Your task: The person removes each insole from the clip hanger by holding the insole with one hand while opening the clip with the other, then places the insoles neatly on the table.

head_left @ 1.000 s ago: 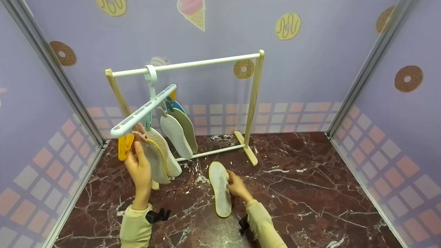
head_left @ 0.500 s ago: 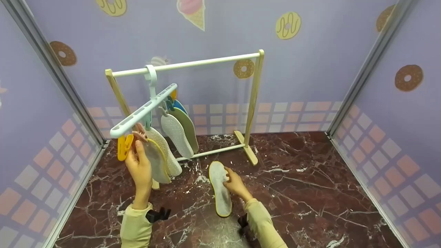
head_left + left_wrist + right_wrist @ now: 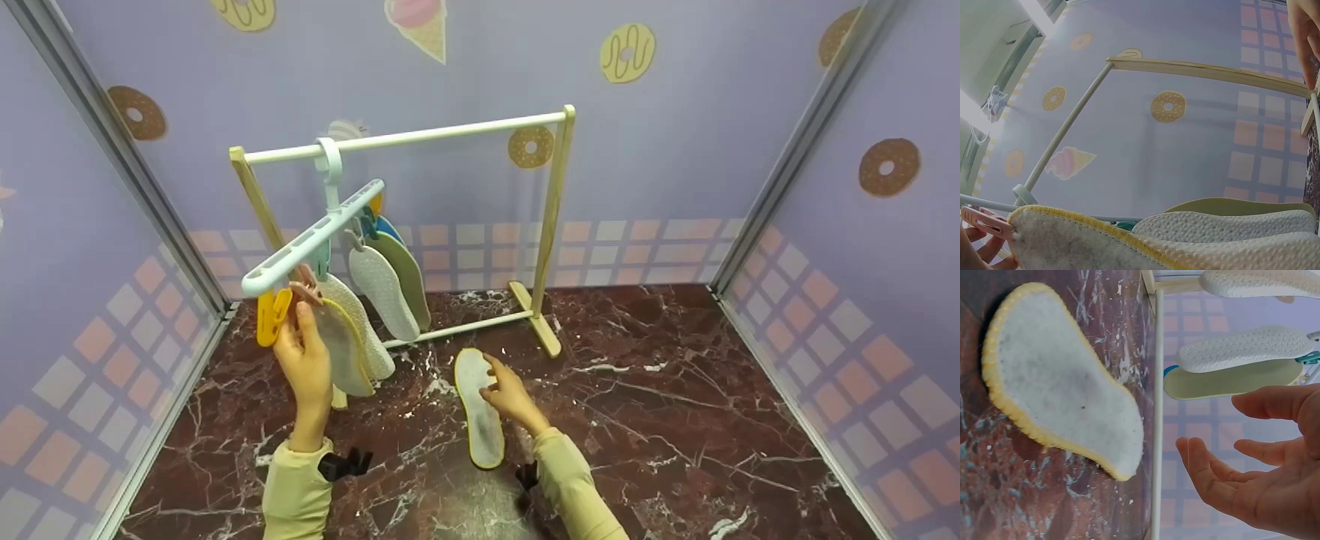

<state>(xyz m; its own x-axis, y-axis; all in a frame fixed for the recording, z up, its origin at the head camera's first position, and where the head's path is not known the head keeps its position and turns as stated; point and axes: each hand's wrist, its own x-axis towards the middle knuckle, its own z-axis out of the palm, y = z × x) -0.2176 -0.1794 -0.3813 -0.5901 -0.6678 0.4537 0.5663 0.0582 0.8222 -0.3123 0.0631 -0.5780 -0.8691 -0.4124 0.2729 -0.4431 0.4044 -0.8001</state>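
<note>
A wooden rack (image 3: 553, 225) with a white rail stands on the marble floor (image 3: 675, 390). A white clip hanger (image 3: 315, 236) hangs from it with several insoles (image 3: 382, 289). My left hand (image 3: 304, 360) is raised and holds the top of a yellow-edged insole (image 3: 345, 356) by the pink clip (image 3: 304, 289). In the left wrist view the fingers (image 3: 979, 253) sit just under that clip (image 3: 985, 220). Another yellow-edged insole (image 3: 480, 420) lies flat on the floor. My right hand (image 3: 510, 394) hovers open over its far end. In the right wrist view the hand (image 3: 1264, 478) is apart from the insole (image 3: 1061, 410).
A yellow clip (image 3: 268, 316) hangs free at the hanger's near end, left of my left hand. Purple walls with doughnut stickers close in on three sides. The rack's foot (image 3: 538, 319) lies just beyond the floor insole.
My right hand has lifted its fingers off the floor insole and shifted slightly toward its far end. The left hand stays at the pink clip.
</note>
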